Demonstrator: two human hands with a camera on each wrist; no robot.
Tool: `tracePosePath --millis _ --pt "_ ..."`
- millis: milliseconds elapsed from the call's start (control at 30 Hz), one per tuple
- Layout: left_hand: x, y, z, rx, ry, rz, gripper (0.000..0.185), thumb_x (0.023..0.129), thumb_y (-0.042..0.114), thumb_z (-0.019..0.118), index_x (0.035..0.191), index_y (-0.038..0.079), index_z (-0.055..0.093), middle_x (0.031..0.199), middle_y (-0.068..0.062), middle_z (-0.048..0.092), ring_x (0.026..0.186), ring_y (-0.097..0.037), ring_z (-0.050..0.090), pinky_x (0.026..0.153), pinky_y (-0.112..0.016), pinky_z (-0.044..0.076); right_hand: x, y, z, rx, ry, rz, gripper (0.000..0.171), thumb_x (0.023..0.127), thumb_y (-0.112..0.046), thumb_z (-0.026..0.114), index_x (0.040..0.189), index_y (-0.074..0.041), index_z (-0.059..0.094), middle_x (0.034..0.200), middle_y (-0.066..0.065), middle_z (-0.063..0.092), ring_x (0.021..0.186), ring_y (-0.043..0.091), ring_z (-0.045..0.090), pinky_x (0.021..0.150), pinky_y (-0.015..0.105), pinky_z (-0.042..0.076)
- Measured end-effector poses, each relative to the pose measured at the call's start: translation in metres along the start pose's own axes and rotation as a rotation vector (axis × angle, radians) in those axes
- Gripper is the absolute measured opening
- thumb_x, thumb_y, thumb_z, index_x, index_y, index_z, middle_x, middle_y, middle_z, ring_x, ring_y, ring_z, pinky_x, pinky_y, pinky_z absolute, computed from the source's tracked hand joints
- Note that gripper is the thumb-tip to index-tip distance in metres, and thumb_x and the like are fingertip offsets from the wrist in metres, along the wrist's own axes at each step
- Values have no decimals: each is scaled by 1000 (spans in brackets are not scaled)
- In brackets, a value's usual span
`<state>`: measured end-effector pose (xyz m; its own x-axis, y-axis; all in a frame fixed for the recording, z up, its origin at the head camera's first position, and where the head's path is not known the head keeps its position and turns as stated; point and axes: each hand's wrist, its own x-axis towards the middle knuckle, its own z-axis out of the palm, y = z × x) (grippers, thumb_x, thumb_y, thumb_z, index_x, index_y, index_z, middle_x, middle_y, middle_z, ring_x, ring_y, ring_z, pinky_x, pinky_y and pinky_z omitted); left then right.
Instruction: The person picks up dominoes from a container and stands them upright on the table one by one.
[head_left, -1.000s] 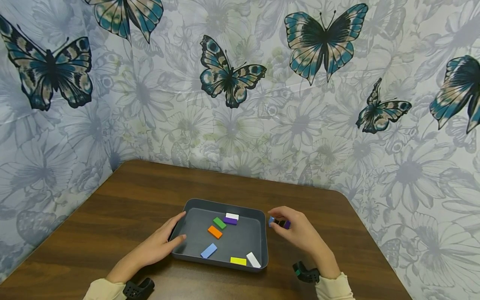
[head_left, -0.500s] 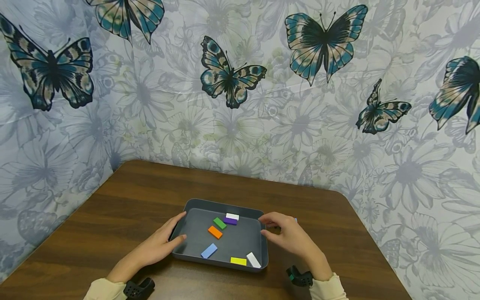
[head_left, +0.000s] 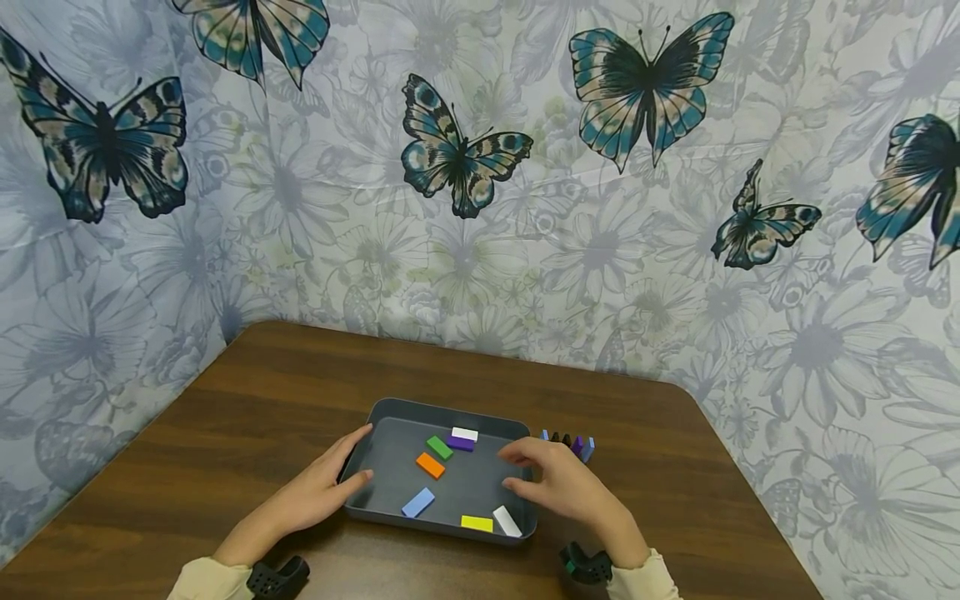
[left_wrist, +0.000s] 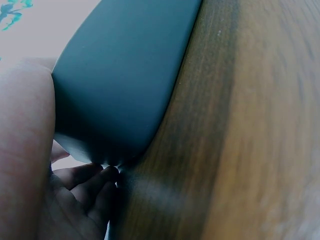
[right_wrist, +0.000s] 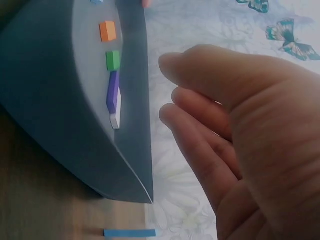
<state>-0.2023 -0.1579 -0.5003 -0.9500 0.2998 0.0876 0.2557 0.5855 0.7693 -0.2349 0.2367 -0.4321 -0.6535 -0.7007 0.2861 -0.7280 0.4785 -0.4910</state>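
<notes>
My left hand grips the left side of a dark grey tray, its thumb over the rim and its fingers against the outer wall in the left wrist view. My right hand hovers over the tray's right rim, thumb and fingers apart, holding nothing. Small blocks lie in the tray: an orange block, a green block, a purple block against a white block, a light blue block, a yellow block and another white block.
Right of the tray, several blocks stand in a row on the wooden table, partly behind my right hand; a blue block ends the row beside a purple block. A butterfly-patterned wall covering rises behind the table.
My right hand has left the standing row and moved left over the tray's right rim. A blue block now shows at the row's right end. The left hand and tray stay put.
</notes>
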Motion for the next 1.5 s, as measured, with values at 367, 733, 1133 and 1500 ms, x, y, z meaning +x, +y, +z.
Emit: tracePosePath --millis 367,733,1133,1500 --pt "0 -1 1 0 13 12 76 105 43 58 165 12 21 167 -24 24 151 -49 28 112 -72 31 6 -6 13 24 -120 41 36 96 -25 76 126 -6 69 119 8 74 104 21 74 90 35 60" --pt "-2 1 -1 16 15 26 75 105 42 58 165 12 22 167 -24 25 151 -49 28 112 -71 32 8 -11 25 64 -191 58 36 96 -27 77 126 -9 70 122 5 73 106 16 72 91 30 59" --pt "-1 1 0 13 16 21 76 106 42 58 165 12 21 167 -25 24 152 -49 26 112 -72 30 9 -14 35 36 -219 40 34 91 -20 82 122 -12 71 119 -1 73 103 7 70 89 21 56" --pt "0 -1 2 -4 15 21 76 105 41 59 165 12 21 167 -23 24 152 -48 27 113 -72 30 12 -13 41 -13 -238 22 35 88 -11 84 120 -13 73 117 -4 73 102 3 69 88 17 55"
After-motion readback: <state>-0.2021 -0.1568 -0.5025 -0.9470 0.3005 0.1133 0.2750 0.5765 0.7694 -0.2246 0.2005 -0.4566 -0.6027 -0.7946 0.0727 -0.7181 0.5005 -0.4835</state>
